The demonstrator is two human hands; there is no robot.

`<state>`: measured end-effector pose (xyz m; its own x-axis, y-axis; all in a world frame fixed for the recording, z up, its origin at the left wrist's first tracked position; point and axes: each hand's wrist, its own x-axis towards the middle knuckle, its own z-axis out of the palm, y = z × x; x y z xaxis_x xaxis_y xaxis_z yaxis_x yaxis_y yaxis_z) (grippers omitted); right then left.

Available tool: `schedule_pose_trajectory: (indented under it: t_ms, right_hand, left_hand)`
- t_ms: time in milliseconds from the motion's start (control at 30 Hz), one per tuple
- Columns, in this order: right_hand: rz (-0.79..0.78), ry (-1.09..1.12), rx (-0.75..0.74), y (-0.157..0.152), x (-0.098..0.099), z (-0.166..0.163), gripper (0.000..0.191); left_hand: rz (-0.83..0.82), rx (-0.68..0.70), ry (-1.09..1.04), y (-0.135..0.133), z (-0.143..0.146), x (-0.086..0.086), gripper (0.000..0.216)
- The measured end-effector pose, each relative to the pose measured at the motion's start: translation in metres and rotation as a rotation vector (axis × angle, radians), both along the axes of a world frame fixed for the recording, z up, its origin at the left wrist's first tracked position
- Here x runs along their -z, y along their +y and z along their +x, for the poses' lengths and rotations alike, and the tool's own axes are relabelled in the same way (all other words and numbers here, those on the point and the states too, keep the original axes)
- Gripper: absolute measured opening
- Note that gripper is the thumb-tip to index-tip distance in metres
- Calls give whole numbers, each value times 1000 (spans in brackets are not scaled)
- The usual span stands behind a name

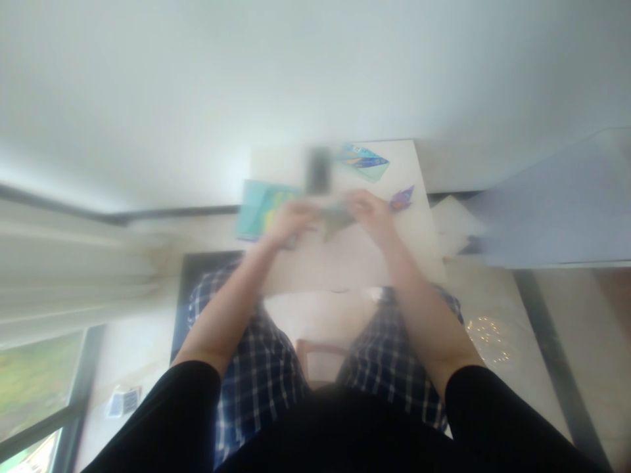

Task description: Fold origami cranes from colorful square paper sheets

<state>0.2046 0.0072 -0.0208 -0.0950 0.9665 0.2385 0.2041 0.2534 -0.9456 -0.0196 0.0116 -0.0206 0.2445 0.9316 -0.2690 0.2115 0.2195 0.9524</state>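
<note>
Between my hands, above the small white table [345,269], is a greenish piece that looks like folded paper [336,221]. My right hand [369,209] has its fingers closed on its right end. My left hand [296,220] pinches at its left side, though blur hides the exact contact. Under and beside my left hand lies a teal and yellow sheet or booklet [254,213]. A purple pointed piece [401,198] rests just right of my right hand.
Near the table's back edge lies a clear packet with blue and teal print [367,161]. A dark upright object [319,171], too hazy to name, is beyond my hands. A white wall [315,72] stands behind the table, and a pale panel [557,203] juts in at right.
</note>
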Motion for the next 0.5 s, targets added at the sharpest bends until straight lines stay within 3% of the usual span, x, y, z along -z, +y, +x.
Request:
schedule_pose_trajectory:
  t_ms: [233,367,500]
  right_hand:
    - [1,85,114,9,3,7,46]
    - [29,71,100,12,4,11,55]
    - [55,79,87,15,9,14,59]
  left_hand:
    - [115,-69,-20,3,-5,0,31]
    - [172,-135,22,8,-8,2,22]
    - [181,-116,-26,15,-9,8,20]
